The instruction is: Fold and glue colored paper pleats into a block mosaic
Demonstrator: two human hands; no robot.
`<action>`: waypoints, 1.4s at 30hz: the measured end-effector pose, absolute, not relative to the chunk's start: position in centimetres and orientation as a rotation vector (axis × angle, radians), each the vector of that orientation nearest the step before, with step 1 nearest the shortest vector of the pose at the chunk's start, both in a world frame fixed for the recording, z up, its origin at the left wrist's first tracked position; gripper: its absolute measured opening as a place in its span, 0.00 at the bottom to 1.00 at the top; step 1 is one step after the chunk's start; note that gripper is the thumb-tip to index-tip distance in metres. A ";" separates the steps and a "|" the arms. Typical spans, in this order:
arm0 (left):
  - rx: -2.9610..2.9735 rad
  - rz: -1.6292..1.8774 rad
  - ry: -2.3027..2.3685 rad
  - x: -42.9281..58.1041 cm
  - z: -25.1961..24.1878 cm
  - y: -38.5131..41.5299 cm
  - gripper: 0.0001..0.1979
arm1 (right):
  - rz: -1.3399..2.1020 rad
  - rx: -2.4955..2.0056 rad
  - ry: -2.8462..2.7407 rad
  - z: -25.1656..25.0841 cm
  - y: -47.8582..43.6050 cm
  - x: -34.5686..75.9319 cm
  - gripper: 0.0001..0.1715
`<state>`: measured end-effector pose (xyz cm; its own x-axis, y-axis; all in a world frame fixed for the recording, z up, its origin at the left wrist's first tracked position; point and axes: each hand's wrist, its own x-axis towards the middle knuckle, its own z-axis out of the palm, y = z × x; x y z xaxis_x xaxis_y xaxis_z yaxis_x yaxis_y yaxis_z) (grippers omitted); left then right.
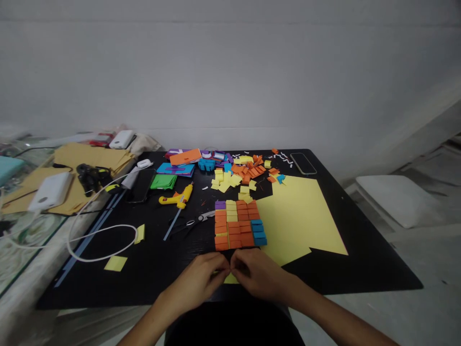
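My left hand (206, 273) and my right hand (255, 270) meet at the table's front edge, fingertips pinched together. A small piece of yellow paper (231, 278) shows between and under the fingers, mostly hidden by them. Just beyond my fingertips lies a block of folded paper pieces (236, 233) in neat columns, coloured orange, yellow, purple and blue. It overlaps the left side of a large yellow paper sheet (300, 216).
Left of the block are pliers (200, 219) and a yellow glue gun (178, 197). Loose yellow pieces (225, 181) and orange pieces (252, 169) lie behind. A phone (303, 164) rests far right; a white cable (104, 259) loops at left.
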<state>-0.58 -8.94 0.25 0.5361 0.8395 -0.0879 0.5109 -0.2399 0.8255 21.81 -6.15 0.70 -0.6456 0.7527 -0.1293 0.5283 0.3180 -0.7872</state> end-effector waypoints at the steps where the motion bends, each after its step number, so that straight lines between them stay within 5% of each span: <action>1: 1.893 0.486 1.100 -0.6 0.3 -9.0 0.08 | 1.229 -1.157 -2.343 0.9 -6.1 21.7 0.05; 22: 1.853 0.464 1.178 -5.9 0.4 -9.2 0.14 | 1.402 -1.425 -2.134 3.3 -6.0 29.6 0.06; 30: 1.902 0.469 1.081 -1.8 0.9 -9.1 0.10 | 1.172 -1.127 -2.293 2.0 -7.3 23.6 0.06; 42: 1.869 0.482 1.065 -1.7 0.5 -9.4 0.08 | 1.355 -1.216 -2.368 1.8 -6.8 23.4 0.06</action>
<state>-1.71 -9.37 0.53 0.5522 0.8284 -0.0940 0.4755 -0.2204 0.8516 23.36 -6.82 1.83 -0.6584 0.7118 -0.2448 0.5718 0.2614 -0.7776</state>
